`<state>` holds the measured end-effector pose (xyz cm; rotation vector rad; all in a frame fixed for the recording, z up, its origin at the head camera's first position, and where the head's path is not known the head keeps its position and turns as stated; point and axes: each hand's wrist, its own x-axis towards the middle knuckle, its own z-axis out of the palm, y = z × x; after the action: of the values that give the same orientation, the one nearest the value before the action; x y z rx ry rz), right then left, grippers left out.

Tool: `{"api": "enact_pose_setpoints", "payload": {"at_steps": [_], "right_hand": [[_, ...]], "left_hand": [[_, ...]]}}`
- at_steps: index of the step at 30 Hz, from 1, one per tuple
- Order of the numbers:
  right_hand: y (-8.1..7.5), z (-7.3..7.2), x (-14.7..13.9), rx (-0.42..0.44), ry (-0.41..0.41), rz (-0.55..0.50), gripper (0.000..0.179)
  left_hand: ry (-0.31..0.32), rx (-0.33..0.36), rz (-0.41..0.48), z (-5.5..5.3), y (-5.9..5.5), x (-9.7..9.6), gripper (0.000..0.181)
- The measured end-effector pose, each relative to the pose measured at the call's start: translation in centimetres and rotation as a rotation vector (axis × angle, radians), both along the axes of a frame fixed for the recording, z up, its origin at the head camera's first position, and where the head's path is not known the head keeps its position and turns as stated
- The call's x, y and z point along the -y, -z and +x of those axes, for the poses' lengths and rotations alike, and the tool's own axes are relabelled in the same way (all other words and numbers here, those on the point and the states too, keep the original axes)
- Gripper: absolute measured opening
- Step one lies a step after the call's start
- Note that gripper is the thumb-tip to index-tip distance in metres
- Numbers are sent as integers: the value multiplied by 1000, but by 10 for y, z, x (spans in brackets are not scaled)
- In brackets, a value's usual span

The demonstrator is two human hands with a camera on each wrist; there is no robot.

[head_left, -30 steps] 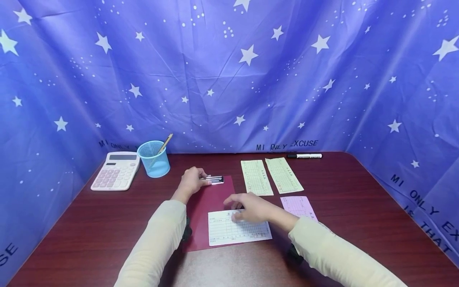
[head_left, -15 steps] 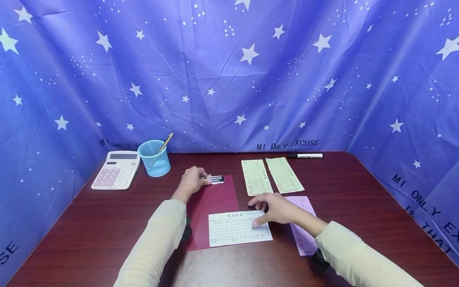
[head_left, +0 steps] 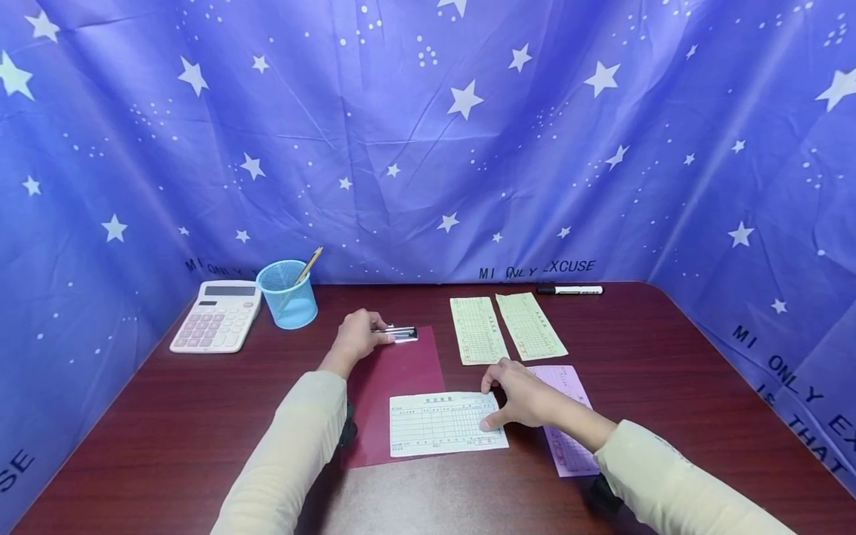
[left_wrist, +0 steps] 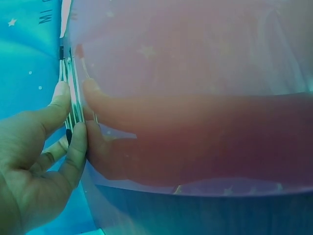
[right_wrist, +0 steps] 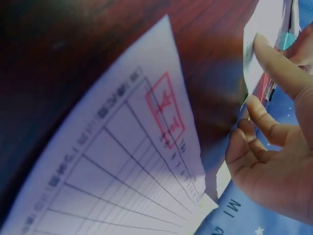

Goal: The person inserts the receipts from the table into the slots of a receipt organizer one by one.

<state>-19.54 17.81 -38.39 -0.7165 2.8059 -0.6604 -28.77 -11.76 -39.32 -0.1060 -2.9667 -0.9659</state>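
My left hand [head_left: 354,340] pinches the metal clip [head_left: 403,334] at the top of a dark red clipboard [head_left: 394,364]. In the left wrist view, thumb and fingers lie on either side of this clip [left_wrist: 73,93], and the glossy board mirrors them. A white printed form [head_left: 435,427] lies across the board's lower part, its right end reaching past the board's edge. My right hand [head_left: 524,394] holds that right end, thumb on its face and bent index finger at the upper corner. The right wrist view shows these fingers on the form's edge [right_wrist: 252,63].
Beside the right forearm lies a pink slip [head_left: 568,446], partly covered. Two yellow-green slips [head_left: 479,331] lie further back, near a black-and-white marker [head_left: 568,290]. At the back left stand a calculator [head_left: 217,318] and a blue mesh pen cup [head_left: 287,297] with a pencil.
My right hand has slid rightward from the middle of the white form to its right end, and its fingers have closed there. The left hand stays at the clip.
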Motion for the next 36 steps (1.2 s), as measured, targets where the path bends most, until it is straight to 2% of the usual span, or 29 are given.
{"api": "enact_pose_setpoints", "payload": {"at_steps": [5,15,19,22,25,33,36], "right_hand": [[-1,0,2,-4,-37,20,42],[0,-1,2,22,-79,-57,45],[2,1,1,13,-50,-37,38],[3,3,-1,6,-6,-39,41],[3,3,-4,9,13,-84,41],[1,-4,-16,47,-60,-294,36],[0,-6,-17,36,-35,-340,25]], "left_hand": [[5,-4,8,-2,1,1,19],[-11,17,17,-2,0,1,19],[-8,17,21,0,-1,0,18],[-9,16,25,1,0,0,17],[-9,5,22,1,1,0,17],[-6,-2,14,-2,3,1,18],[-2,-7,8,-2,4,1,19]]}}
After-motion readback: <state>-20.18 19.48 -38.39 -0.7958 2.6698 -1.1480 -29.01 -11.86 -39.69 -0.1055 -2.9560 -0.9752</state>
